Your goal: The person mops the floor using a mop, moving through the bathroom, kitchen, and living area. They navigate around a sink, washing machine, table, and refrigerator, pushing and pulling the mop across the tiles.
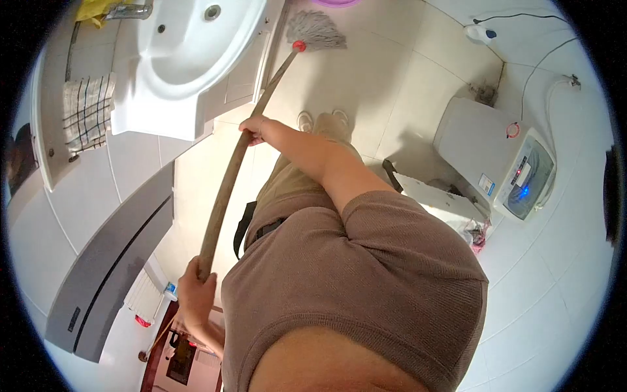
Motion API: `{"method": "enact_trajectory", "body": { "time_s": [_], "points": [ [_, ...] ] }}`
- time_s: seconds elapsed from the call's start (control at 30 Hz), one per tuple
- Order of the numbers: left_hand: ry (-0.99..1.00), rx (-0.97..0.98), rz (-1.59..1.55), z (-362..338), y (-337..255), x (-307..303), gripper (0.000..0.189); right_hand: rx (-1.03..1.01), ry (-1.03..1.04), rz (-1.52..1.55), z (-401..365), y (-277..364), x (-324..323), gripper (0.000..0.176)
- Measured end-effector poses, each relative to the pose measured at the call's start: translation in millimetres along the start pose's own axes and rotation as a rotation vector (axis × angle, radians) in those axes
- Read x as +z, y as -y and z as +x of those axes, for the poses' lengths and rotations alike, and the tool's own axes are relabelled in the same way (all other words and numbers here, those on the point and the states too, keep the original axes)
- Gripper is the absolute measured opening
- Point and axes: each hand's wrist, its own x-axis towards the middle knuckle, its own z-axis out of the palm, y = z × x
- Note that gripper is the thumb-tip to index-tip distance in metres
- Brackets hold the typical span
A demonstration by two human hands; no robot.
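Head camera view: a person in a brown knit top grips a wooden-handled mop (230, 176) with both hands, its pole slanting across the left side of the body and its gray mop head (317, 29) resting on the tiled floor (372, 72). The right hand (255, 129) closes around the shaft partway down, the arm reaching across the torso, likely to guide the working end. The left hand (196, 294) wraps the upper part of the handle near the hip, a wide spacing that appears to give leverage and control. A red collar (298, 46) joins pole and strands, which fan out just beside the sink cabinet (238, 86), well ahead of the shoes (305, 121), presumably leaving the feet clear of them. A checked towel (90, 112) hangs near the white sink (157, 108), probably for drying within reach; a washing machine (480, 140), panel lit, stands near the right wall, close to its hose (550, 124).
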Motion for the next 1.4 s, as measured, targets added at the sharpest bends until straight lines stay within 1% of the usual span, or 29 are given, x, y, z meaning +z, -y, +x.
{"method": "enact_trajectory", "body": {
  "time_s": [0.07, 0.1, 0.13, 0.17, 0.2, 0.23, 0.27, 0.3, 0.47, 0.53, 0.57, 0.6, 0.63, 0.7, 0.73, 0.77, 0.8, 0.9, 0.93, 0.97, 1.03, 1.1, 1.13, 1.17, 1.2, 1.23, 1.27, 1.33, 1.4],
  "points": [
    [-0.111, 0.097, 0.099, -11.1, 6.1, -13.0, 0.040, 0.043, 0.115, 0.074, -1.4, -8.5, 15.5, 0.017],
    [-0.107, 0.088, 0.047, -14.1, 5.4, -19.5, 0.039, 0.039, 0.118, 0.084, -10.2, -10.8, 19.5, 0.017],
    [-0.080, 0.077, 0.111, -15.6, -4.0, -28.3, 0.039, 0.028, 0.125, 0.130, -20.7, -10.7, 20.5, 0.017],
    [-0.104, 0.146, 0.156, -14.2, -0.7, -33.2, 0.038, 0.021, 0.133, 0.179, -28.8, -11.6, 19.9, 0.016],
    [-0.126, 0.217, 0.201, -13.0, 2.0, -39.4, 0.038, 0.018, 0.132, 0.197, -29.4, -13.2, 18.0, 0.016],
    [-0.094, 0.168, 0.214, -12.6, -8.9, -46.4, 0.036, -0.007, 0.123, 0.255, -29.7, -14.3, 14.6, 0.014],
    [-0.111, 0.265, 0.156, -8.6, -8.9, -48.8, 0.034, -0.034, 0.109, 0.315, -31.0, -16.4, 5.4, 0.013],
    [-0.095, 0.285, 0.196, -6.2, -18.5, -52.3, 0.032, -0.092, 0.049, 0.374, -45.6, -13.3, -5.4, 0.014],
    [0.006, 0.405, 0.272, 8.3, -83.1, -41.2, 0.030, -0.223, -0.085, 0.541, -70.9, -2.1, -96.7, 0.014],
    [0.022, 0.535, 0.414, 9.9, -113.0, -27.3, 0.030, -0.275, -0.096, 0.608, -82.1, -4.9, -141.5, 0.013],
    [0.024, 0.548, 0.424, 10.8, -128.0, -17.0, 0.030, -0.288, -0.189, 0.636, -97.2, -4.7, -163.0, 0.013],
    [0.041, 0.593, 0.435, 10.5, -142.6, -4.7, 0.032, -0.319, -0.212, 0.764, -91.5, -11.6, -187.2, 0.014],
    [0.060, 0.636, 0.444, 12.1, -155.3, 8.5, 0.034, -0.399, -0.286, 0.792, -96.8, -17.3, -211.7, 0.014],
    [-0.028, 0.830, 0.522, 24.2, -168.9, 42.9, 0.038, -0.449, -0.357, 0.828, -100.1, -32.9, -267.5, 0.016],
    [0.017, 0.772, 0.570, 15.6, -189.5, 58.9, 0.038, -0.477, -0.434, 0.790, -113.8, -38.2, -288.7, 0.017],
    [0.030, 0.872, 0.578, 27.5, -191.5, 78.1, 0.036, -0.505, -0.512, 0.750, -127.7, -43.4, -309.0, 0.018],
    [0.035, 0.982, 0.608, 29.6, -200.8, 93.5, 0.034, -0.493, -0.527, 0.797, -135.1, -48.5, -328.6, 0.018],
    [0.071, 1.005, 0.701, 26.6, -225.5, 122.1, 0.030, -0.454, -0.598, 0.804, -145.9, -63.2, -368.6, 0.019],
    [0.111, 1.001, 0.726, 26.0, -228.1, 124.8, 0.028, -0.420, -0.654, 0.761, -146.0, -66.6, -372.4, 0.019],
    [0.078, 1.043, 0.728, 29.2, -225.3, 126.2, 0.023, -0.420, -0.649, 0.764, -142.7, -69.5, -371.0, 0.019],
    [0.058, 1.014, 0.742, 32.6, -216.3, 116.1, 0.022, -0.407, -0.607, 0.881, -132.6, -71.1, -365.3, 0.017],
    [0.014, 0.983, 0.746, 42.6, -194.3, 101.0, 0.025, -0.375, -0.576, 0.874, -80.9, -73.7, -361.7, 0.017],
    [0.011, 0.983, 0.745, 47.7, -178.3, 93.4, 0.025, -0.338, -0.551, 0.868, -72.6, -68.1, -345.4, 0.016],
    [-0.073, 0.984, 0.693, 54.0, -159.1, 81.9, 0.026, -0.349, -0.535, 0.865, -58.8, -57.2, -321.0, 0.016],
    [-0.133, 0.988, 0.632, 54.6, -143.9, 79.5, 0.027, -0.378, -0.527, 0.847, -70.3, -53.7, -292.0, 0.015],
    [-0.092, 0.908, 0.639, 55.2, -130.5, 76.9, 0.029, -0.406, -0.518, 0.829, -74.5, -51.9, -266.1, 0.014],
    [-0.121, 0.897, 0.637, 61.1, -111.4, 66.7, 0.029, -0.422, -0.493, 0.820, -57.5, -37.4, -235.9, 0.014],
    [-0.102, 0.772, 0.599, 59.3, -73.9, 66.0, 0.032, -0.348, -0.449, 0.748, -39.2, -49.6, -204.2, 0.015],
    [-0.108, 0.745, 0.541, 68.4, -31.7, 56.0, 0.036, -0.300, -0.381, 0.672, -9.8, -45.6, -162.5, 0.016]
  ]
}}
